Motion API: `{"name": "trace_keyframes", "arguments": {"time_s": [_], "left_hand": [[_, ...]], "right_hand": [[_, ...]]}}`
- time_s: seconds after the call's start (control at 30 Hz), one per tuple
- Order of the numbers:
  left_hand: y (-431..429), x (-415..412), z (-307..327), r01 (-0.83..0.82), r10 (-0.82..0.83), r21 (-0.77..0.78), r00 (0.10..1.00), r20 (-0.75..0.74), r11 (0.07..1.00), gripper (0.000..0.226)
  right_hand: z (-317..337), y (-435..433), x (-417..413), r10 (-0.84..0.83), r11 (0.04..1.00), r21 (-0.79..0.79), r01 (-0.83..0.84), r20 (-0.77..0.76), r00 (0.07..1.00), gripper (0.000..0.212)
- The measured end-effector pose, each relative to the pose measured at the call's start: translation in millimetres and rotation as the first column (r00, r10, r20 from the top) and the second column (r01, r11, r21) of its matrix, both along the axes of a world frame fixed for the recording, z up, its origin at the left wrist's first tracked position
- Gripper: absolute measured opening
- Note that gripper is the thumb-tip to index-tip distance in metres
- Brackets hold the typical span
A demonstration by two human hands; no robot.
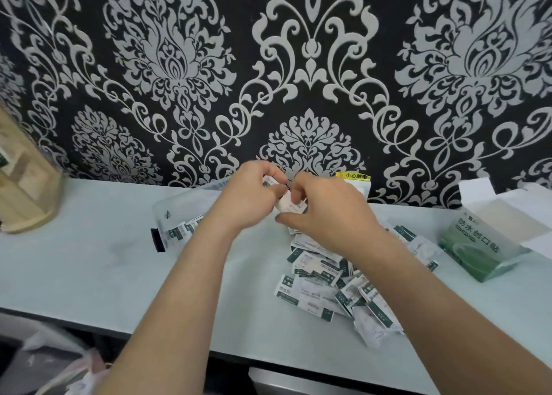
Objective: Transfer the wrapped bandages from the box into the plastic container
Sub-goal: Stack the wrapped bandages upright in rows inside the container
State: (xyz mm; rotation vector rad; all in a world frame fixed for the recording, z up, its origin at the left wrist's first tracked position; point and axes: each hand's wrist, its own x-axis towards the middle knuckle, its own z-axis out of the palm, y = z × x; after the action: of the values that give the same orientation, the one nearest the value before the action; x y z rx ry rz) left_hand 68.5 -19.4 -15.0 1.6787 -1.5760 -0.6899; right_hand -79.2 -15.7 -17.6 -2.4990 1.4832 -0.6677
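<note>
Container (179, 215) left, bandages (322, 278) middle, box (481, 245) right

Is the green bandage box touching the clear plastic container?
Apart. The head view shows the green bandage box at far right and the clear plastic container at left, with wrapped bandages piled between.

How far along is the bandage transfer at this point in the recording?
Done: the box lies open at the right, and a few wrapped bandages already lie in the plastic container. In hand: the left hand and right hand together pinch a few wrappers near the container. Left: the big pile on the counter has yet to go in, so most of the job remains.
</note>
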Motion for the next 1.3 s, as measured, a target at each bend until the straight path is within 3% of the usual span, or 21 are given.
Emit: {"name": "trace_keyframes", "arguments": {"time_s": [0.2, 0.3, 0.47, 0.6, 0.67, 0.77, 0.83, 0.97, 1.1, 1.23, 1.3], "left_hand": [[-14, 57, 33, 0.009, 0.011, 0.116, 0.985, -0.173, 0.993, 0.017], [-23, 88, 32, 0.036, -0.003, 0.190, 0.985, -0.172, 0.981, 0.023], [-30, 103, 15, -0.026, 0.004, 0.208, 0.994, 0.106, 0.978, 0.039], [-35, 111, -6, -0.028, -0.025, 0.178, 0.956, 0.292, 0.984, 0.029], [-36, 115, -13, 0.009, -0.080, 0.172, 0.907, 0.413, 0.985, 0.028], [-30, 121, -12, 0.080, -0.085, 0.036, 0.775, 0.626, 0.996, 0.037], [-24, 125, -10, 0.133, -0.116, 0.029, 0.719, 0.686, 0.991, 0.025], [-8, 128, -19, 0.150, -0.369, 0.350, 0.584, 0.723, 0.925, 0.039], [-5, 131, -23, 0.125, -0.389, 0.392, 0.572, 0.722, 0.911, 0.042], [-5, 133, -22, 0.113, -0.391, 0.405, 0.582, 0.713, 0.907, 0.041], [-5, 133, -23, 0.117, -0.397, 0.409, 0.579, 0.712, 0.905, 0.043]], "right_hand": [[22, -27, 58, 0.173, 0.981, -0.084, -0.177, -0.051, 0.984, 0.023], [26, -34, 88, 0.209, 0.974, -0.076, -0.215, -0.084, 0.974, 0.019], [10, -52, 120, 0.172, 0.975, 0.157, -0.157, -0.083, 0.982, 0.021], [-9, -62, 133, 0.168, 0.949, 0.289, -0.123, -0.136, 0.976, 0.027], [-16, -66, 133, 0.167, 0.926, 0.362, -0.103, -0.149, 0.975, 0.024], [-23, -72, 135, 0.168, 0.898, 0.437, -0.054, -0.227, 0.959, 0.031], [-25, -74, 139, 0.170, 0.889, 0.458, -0.008, -0.312, 0.935, 0.037], [-30, -73, 155, 0.179, 0.895, 0.445, 0.042, -0.443, 0.879, 0.031], [-33, -74, 168, 0.199, 0.890, 0.451, 0.070, -0.522, 0.829, 0.035], [-30, -75, 169, 0.232, 0.837, 0.545, 0.046, -0.429, 0.873, 0.014], [-28, -75, 167, 0.231, 0.816, 0.577, 0.038, -0.387, 0.893, 0.022]]}}
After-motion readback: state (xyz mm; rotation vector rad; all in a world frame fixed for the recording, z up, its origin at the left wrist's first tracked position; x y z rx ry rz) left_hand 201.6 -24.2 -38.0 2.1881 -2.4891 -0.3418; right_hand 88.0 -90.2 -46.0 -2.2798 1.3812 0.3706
